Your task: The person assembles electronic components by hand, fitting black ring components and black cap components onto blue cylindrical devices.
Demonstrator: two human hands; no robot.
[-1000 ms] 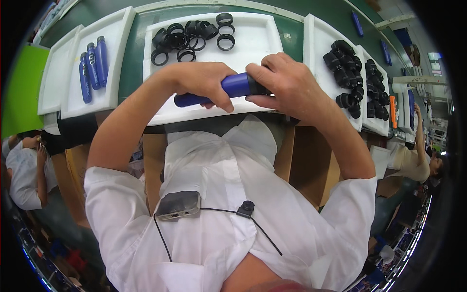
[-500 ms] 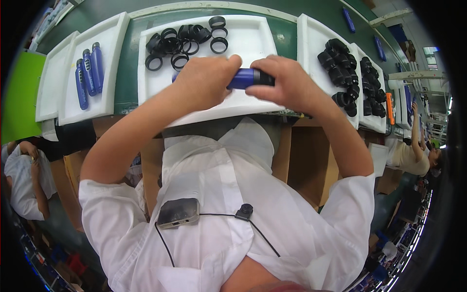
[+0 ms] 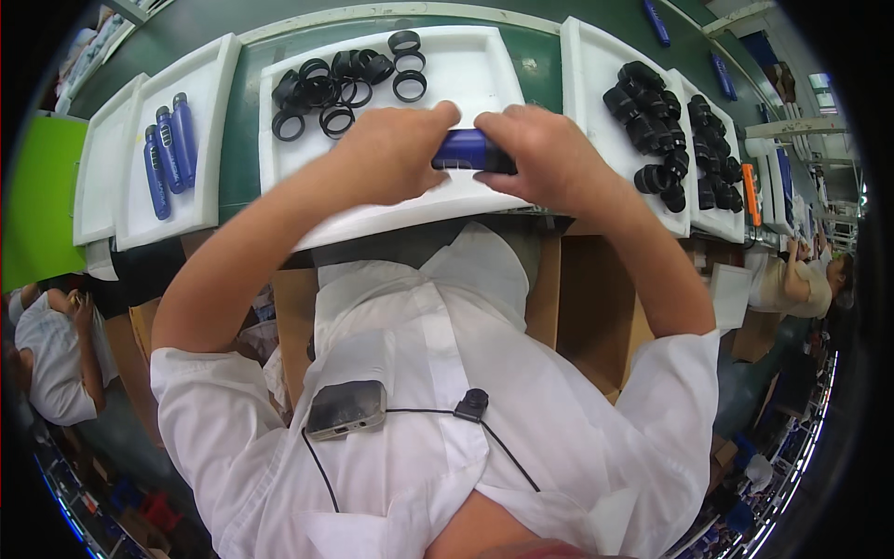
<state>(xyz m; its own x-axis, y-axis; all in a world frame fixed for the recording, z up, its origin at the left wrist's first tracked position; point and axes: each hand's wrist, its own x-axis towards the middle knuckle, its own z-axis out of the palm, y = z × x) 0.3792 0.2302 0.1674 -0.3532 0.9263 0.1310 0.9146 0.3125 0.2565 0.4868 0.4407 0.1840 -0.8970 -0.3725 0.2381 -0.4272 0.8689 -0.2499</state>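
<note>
Head view: I see a blue-and-black cylinder held over the white foam tray, blue middle bare between both grips. Left hand is wrapped round its left part, fingertips mostly hidden; right hand pinches the black end.

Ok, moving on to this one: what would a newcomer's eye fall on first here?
Probably the blue tube with a black end, gripped between the left hand and the right hand over the middle white tray. Next might come the black rings clustered toward that tray's back left, then the bright green panel at the far left.
</note>
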